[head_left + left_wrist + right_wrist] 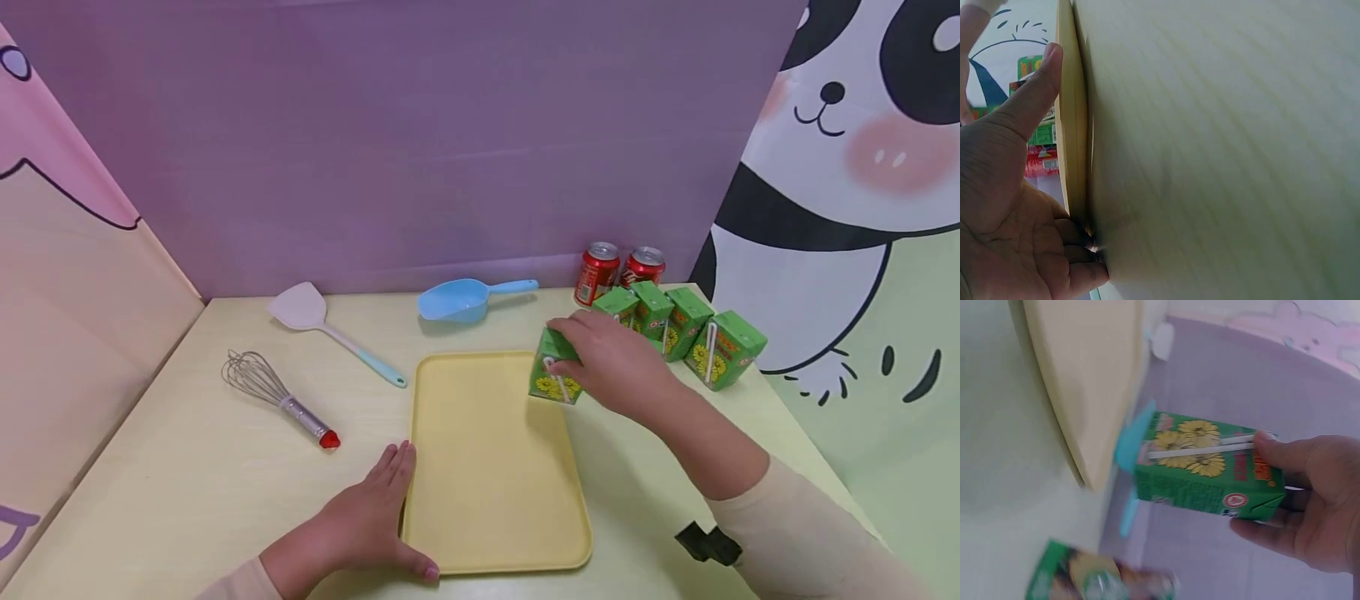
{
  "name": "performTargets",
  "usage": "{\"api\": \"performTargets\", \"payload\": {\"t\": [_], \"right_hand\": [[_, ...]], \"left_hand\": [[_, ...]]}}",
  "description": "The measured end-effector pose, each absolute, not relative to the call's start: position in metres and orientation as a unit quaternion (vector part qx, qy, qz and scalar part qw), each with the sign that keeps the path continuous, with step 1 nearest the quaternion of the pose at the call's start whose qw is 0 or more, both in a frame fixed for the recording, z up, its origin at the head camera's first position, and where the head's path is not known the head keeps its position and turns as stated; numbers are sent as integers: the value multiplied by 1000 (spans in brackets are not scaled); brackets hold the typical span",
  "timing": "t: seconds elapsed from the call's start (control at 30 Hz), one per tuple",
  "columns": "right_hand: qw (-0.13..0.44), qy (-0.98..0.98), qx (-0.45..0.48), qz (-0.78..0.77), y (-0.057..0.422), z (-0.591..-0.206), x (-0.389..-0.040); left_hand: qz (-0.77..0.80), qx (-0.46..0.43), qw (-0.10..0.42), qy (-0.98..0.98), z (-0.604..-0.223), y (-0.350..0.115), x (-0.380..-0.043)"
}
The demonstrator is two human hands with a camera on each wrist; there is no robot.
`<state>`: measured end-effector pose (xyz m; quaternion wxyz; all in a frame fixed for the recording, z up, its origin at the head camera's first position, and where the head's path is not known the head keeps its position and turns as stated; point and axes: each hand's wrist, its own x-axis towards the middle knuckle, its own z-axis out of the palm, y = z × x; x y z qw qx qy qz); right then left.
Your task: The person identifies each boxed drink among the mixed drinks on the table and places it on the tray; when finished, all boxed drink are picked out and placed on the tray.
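Note:
My right hand (618, 367) grips a green drink carton (553, 375) by its upper end, thumb on one side and fingers on the other. The carton, with yellow flowers and a white straw on its face, overlaps the far right corner of the yellow tray (495, 467) in the head view. In the right wrist view the carton (1204, 465) hangs clear of the tray. My left hand (360, 517) rests at the tray's near left corner, its fingers straight along the left edge and its thumb (1041, 87) against the near edge.
Several more green cartons (726, 350) stand at the right, before two red cans (597, 275). A blue scoop (457, 302) lies behind the tray. To its left are a spatula (300, 308) and a whisk (258, 379). A purple backdrop (420, 150) closes off the table's far side.

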<state>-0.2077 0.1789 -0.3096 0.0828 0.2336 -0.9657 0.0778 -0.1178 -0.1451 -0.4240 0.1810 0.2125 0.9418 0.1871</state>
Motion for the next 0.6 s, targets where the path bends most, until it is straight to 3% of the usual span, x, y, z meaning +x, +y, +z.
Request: {"api": "performTargets", "payload": {"t": [0.6], "right_hand": [[50, -951, 297, 67, 68, -354, -268]], "left_hand": [[176, 204, 181, 946, -425, -145, -118]]}}
